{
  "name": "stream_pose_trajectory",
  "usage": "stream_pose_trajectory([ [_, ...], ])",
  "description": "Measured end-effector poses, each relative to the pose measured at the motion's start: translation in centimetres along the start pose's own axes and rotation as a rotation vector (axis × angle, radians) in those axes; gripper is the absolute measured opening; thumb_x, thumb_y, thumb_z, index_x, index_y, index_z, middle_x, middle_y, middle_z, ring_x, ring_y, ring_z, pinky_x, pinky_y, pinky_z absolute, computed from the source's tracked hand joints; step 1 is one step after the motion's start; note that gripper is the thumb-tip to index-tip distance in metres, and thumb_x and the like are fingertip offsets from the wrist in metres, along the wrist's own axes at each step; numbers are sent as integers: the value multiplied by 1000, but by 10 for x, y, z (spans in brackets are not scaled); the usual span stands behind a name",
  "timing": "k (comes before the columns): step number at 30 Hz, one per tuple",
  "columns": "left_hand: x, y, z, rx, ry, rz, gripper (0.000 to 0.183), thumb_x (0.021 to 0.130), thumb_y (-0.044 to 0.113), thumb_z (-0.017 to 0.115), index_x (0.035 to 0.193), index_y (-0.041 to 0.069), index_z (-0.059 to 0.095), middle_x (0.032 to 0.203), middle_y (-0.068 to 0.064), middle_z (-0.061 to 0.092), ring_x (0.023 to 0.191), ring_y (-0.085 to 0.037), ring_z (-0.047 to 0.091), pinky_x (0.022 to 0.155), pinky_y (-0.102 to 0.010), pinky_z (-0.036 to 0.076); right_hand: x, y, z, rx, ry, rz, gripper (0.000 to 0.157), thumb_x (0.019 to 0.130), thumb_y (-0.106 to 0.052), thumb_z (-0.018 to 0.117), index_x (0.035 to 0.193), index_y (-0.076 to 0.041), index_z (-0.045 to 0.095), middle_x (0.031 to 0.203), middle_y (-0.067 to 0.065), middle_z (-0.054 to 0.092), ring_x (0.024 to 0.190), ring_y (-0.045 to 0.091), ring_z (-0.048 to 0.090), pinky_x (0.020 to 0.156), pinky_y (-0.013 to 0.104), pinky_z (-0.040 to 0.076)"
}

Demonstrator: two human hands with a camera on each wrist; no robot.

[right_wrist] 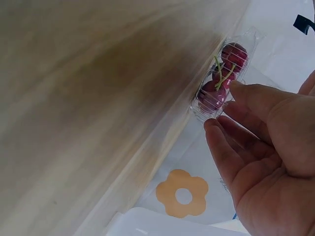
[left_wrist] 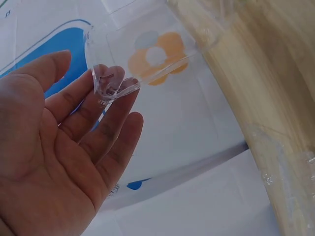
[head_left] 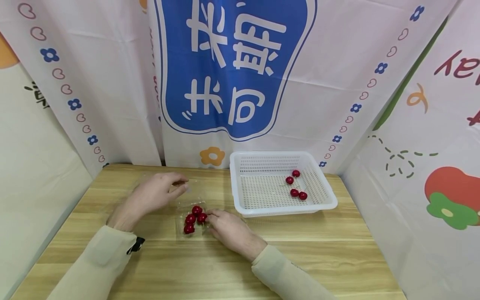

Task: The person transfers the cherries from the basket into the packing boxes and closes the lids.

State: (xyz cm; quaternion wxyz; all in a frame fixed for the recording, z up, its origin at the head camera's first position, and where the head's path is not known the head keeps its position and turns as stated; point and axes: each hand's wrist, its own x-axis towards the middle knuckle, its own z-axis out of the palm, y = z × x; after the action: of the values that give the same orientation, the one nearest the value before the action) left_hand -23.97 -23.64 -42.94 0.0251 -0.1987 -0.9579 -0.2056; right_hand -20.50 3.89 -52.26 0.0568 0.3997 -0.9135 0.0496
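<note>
A clear plastic box [head_left: 180,236] holds several dark red cherries [head_left: 190,219] on the table. In the right wrist view, green stems [right_wrist: 225,77] lie over the fruit. My right hand [head_left: 230,233] holds the box by its right side, with the thumb by the cherries and the fingers at the box's edge. My left hand [head_left: 151,196] is raised at the box's left, behind it. In the left wrist view, the fingertips [left_wrist: 129,86] touch a corner of the transparent lid [left_wrist: 115,91], and the thumb stands apart from it.
A white perforated basket [head_left: 236,183] stands at the back right, with several red cherries [head_left: 289,180] inside. The wooden table [head_left: 225,271] ends at a hanging printed cloth [head_left: 187,146] at the back. More printed cloth [head_left: 375,200] closes off the right side.
</note>
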Motion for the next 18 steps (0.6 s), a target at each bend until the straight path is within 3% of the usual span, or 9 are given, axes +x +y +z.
stream_pose_trajectory([
  [8, -16, 12, 9, -26, -2, 42, 38, 120, 35, 70, 144, 9, 81, 144, -17, 84, 134, -44, 81, 116, -70, 66, -6, 4, -3, 28, 5, 27, 49, 109, -30, 86, 152, -8, 76, 156, 7, 79, 138, 20, 80, 117, 30, 67],
  [18, -30, 25, 22, -73, -43, 58, 32, 120, 36, 68, 138, 14, 83, 137, -8, 88, 127, -35, 84, 111, -64, 69, -11, 6, -3, 103, 2, 65, 34, 110, -24, 85, 140, -9, 81, 137, 5, 87, 125, 19, 84, 111, 30, 70],
])
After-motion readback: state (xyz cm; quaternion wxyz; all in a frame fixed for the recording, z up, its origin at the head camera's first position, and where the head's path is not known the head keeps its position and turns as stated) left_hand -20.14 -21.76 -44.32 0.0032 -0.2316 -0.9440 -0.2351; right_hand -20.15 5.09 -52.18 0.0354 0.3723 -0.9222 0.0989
